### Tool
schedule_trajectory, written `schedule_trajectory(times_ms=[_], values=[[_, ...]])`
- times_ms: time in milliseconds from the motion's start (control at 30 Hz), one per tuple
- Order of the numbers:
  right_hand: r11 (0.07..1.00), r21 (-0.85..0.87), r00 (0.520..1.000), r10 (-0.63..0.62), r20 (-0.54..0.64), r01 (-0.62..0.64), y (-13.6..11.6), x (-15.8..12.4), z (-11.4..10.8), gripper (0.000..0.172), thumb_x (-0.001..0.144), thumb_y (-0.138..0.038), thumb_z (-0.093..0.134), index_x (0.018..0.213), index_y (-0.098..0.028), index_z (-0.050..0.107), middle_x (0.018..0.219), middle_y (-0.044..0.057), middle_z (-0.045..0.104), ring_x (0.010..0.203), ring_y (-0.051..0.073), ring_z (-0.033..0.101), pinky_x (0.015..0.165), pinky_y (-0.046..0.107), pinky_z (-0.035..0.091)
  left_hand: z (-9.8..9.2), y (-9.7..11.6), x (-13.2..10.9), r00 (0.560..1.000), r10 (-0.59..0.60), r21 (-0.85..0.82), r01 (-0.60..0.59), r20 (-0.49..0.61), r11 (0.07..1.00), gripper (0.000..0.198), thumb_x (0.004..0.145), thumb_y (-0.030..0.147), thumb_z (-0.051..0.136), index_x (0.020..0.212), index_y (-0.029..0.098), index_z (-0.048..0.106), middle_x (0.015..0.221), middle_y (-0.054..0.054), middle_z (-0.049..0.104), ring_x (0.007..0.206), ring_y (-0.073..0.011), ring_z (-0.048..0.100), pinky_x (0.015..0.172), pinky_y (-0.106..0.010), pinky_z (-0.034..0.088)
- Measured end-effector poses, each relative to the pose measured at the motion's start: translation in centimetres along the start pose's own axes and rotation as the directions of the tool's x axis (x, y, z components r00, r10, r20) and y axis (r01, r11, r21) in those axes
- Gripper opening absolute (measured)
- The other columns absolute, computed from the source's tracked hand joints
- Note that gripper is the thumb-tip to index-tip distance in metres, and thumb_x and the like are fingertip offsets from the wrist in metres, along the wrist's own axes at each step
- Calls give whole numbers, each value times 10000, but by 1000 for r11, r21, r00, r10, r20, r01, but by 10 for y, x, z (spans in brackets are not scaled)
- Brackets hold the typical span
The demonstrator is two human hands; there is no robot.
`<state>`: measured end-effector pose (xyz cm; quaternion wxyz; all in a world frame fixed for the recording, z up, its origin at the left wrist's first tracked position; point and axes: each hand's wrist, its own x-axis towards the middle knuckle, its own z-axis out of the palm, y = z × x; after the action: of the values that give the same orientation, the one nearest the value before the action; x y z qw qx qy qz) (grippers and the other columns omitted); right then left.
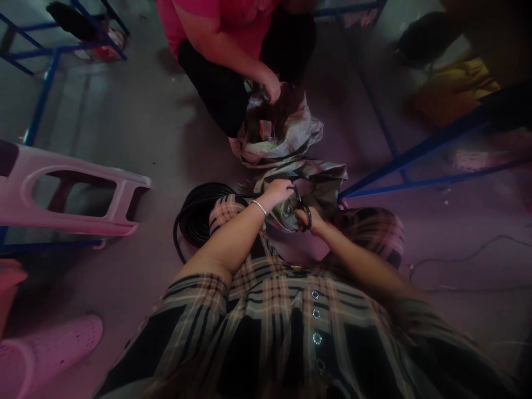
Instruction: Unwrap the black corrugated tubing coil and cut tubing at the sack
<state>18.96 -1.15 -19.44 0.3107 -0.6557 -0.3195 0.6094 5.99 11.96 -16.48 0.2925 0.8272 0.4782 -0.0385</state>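
My left hand (277,193), with a bracelet at its wrist, is closed on a black cable (250,195) just over the near sack. That cable leads left to a thick coil of black cable (194,213) beside my left knee. My right hand (312,220) is closed round the dark handles of what look like scissors (308,217). Their blades are too dark and blurred to make out, close to the cable's end by my left fingers. Below both hands a crumpled grey-green sack (326,180) lies open between my knees.
Opposite me a person in a pink top (193,33) reaches into another open sack (305,130). At left stand a plastic stool (78,221) and a pink perforated clog (62,343). Blue metal frames (415,152) flank both sides. A thin cord (457,249) lies on the floor at right.
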Motion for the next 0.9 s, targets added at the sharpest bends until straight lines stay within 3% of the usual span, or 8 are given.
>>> schedule_trajectory(times_ms=[233, 433, 600, 733, 900], values=[[1000, -20, 1000, -11, 0, 11, 4, 2, -2, 231, 756, -315, 656, 621, -222, 493, 421, -32, 475, 375, 115, 475, 359, 210, 325, 0, -4, 1, 1000, 7, 23, -7, 5, 1000, 359, 965, 285, 569, 1259, 239, 771, 1292, -63, 760, 1203, -237, 677, 1014, -311, 518], [999, -14, 997, 30, -72, -31, 4, 2, 1, 248, 747, -311, 650, 601, -231, 466, 433, -37, 461, 346, 113, 437, 345, 229, 292, -1, -4, 0, 1000, 15, 15, -14, -9, 1000, 352, 969, 293, 564, 1246, 238, 774, 1280, -63, 766, 1188, -240, 682, 1007, -330, 521], [998, 42, 999, -49, 15, 49, 4, 2, -4, 279, 751, -383, 656, 603, -216, 490, 473, -9, 515, 410, 121, 499, 391, 220, 349, -5, -1, -2, 1000, 10, -15, -10, -27, 1000, 346, 976, 289, 564, 1237, 209, 777, 1291, -87, 761, 1201, -251, 676, 1026, -341, 513], [1000, -8, 993, 24, 112, -23, 9, 6, -7, 277, 770, -431, 613, 658, -182, 571, 547, 66, 636, 489, 159, 584, 407, 215, 349, -13, 2, -6, 998, -47, -29, 46, -50, 999, 353, 981, 315, 565, 1256, 229, 770, 1314, -80, 752, 1197, -254, 675, 1002, -342, 521], [996, -90, 985, 10, 170, 5, 12, 9, -6, 277, 799, -407, 601, 654, -171, 604, 590, 90, 681, 561, 179, 620, 447, 224, 392, -15, 5, -7, 998, -46, -33, 44, -47, 998, 342, 978, 317, 569, 1235, 237, 780, 1283, -73, 764, 1170, -249, 685, 975, -332, 526]])
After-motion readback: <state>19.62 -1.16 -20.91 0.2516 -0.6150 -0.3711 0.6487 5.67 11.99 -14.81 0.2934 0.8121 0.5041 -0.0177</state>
